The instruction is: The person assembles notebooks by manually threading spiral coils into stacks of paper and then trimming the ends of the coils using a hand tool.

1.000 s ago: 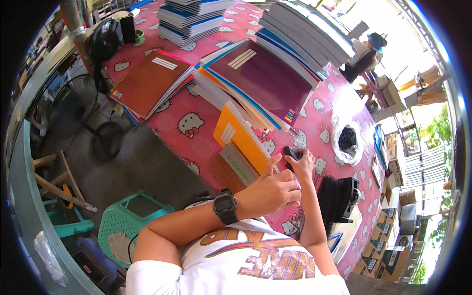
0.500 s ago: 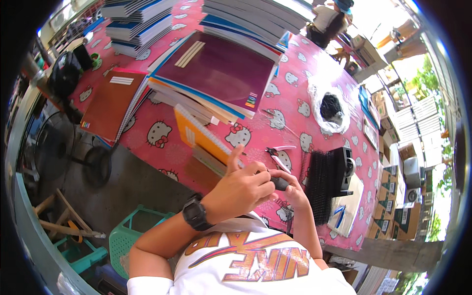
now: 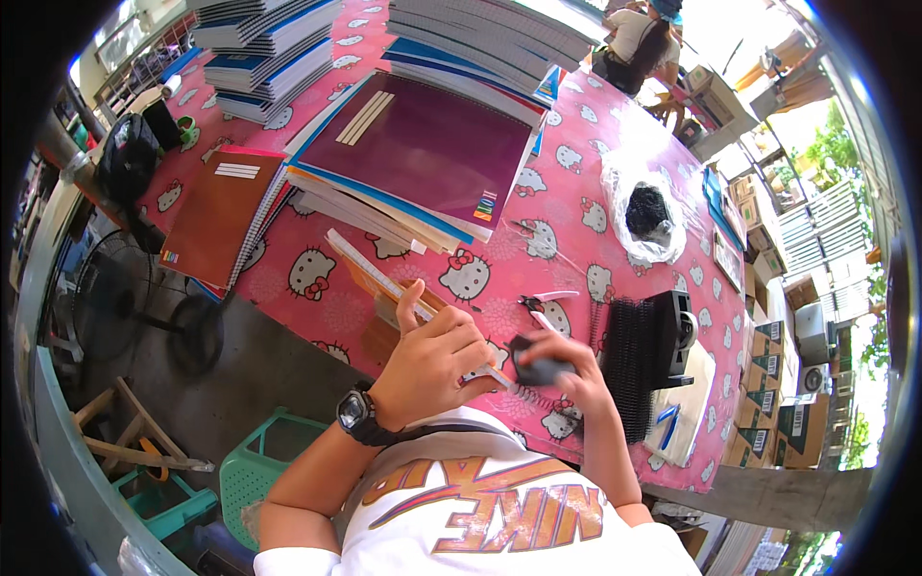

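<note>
My left hand is closed around an orange-covered notebook, which stands on its edge, tilted, at the near side of the table. A loose end of spiral wire sticks out past the notebook's lower corner. My right hand, smeared by motion, grips a dark grey rounded object whose kind I cannot make out. Just beyond it lie pliers with pale pink handles. A bundle of black spiral coils rests right of my right hand, against a black device.
A tall pile of notebooks with a purple one on top stands ahead. Brown notebooks lie at its left, beside another stack. A plastic bag holds black material. Green stool at lower left; a person sits far off.
My right hand has moved away from my left, taking the dark object rightward. The notebook has turned more edge-on, and my left hand has shifted slightly left.
</note>
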`<state>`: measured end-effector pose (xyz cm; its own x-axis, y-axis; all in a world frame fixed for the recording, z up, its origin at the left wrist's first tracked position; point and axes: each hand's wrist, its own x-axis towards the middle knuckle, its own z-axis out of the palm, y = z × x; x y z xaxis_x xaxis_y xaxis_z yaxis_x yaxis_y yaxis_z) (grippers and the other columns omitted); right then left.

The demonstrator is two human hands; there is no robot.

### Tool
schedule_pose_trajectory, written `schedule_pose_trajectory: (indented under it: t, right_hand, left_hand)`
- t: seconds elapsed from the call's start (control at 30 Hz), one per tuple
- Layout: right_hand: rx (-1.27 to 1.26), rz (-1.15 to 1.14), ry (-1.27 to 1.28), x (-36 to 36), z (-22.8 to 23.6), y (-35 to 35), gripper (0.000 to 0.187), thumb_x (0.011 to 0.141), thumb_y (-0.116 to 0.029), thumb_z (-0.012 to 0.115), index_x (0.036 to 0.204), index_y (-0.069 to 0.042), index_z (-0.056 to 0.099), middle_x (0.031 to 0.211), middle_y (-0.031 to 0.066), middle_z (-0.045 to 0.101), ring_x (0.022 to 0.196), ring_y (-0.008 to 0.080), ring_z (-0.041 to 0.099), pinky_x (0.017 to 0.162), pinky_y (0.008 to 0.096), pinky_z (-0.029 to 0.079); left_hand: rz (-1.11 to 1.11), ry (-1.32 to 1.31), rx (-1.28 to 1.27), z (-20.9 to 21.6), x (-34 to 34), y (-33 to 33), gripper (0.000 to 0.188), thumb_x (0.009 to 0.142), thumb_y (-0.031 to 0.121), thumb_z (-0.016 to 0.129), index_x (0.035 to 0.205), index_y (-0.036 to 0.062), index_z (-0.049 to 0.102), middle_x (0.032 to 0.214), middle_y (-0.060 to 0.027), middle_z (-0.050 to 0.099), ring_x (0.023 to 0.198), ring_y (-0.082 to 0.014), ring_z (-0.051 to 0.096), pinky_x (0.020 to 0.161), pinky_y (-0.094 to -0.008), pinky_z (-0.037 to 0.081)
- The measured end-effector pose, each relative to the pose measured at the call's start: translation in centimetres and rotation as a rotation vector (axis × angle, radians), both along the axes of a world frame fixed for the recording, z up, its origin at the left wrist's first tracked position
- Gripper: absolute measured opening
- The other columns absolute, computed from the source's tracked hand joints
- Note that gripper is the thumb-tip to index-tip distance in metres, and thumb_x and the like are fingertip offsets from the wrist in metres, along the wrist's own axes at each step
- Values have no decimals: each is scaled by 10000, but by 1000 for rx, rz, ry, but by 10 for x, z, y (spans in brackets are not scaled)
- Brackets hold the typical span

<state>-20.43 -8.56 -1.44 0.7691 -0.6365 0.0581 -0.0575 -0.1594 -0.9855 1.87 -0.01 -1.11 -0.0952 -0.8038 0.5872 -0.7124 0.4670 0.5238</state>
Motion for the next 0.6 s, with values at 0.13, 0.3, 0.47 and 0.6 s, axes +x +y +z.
schedule_pose_trajectory:
  t: [0.13, 0.3, 0.47, 0.6]
  right_hand:
    - [53, -14, -124, -7, 14, 4, 746, 673, -664, 611, 924, 36, 655, 957, 152, 638, 1019, 274, 559, 973, 417, 338]
    - [-189, -140, 224, -3, 17, -15, 679, 687, -588, 626, 963, 33, 645, 1031, 151, 617, 1007, 247, 557, 917, 382, 388]
    - [-139, -93, 217, 10, 16, -11, 837, 613, -739, 606, 916, 40, 639, 1000, 105, 612, 960, 258, 564, 839, 366, 432]
    - [184, 185, -252, 1, 19, -5, 777, 621, -647, 656, 921, 69, 640, 1047, 139, 606, 938, 231, 580, 886, 354, 404]
  left_hand:
    - [-16, 26, 5, -1, 3, -1, 230, 581, 217, 775, 736, 200, 605, 736, 74, 576, 872, -126, 560, 1068, -571, 45]
    - [26, 5, 6, 0, 2, 0, 237, 577, 260, 785, 743, 211, 625, 744, 73, 575, 881, -120, 557, 1068, -569, 49]
    - [68, -9, -14, -1, 5, -1, 227, 575, 277, 788, 735, 218, 638, 739, 73, 569, 881, -112, 553, 1068, -564, 55]
    - [66, 33, -24, -1, 6, -3, 215, 582, 269, 784, 716, 207, 629, 723, 69, 562, 862, -113, 552, 1066, -562, 66]
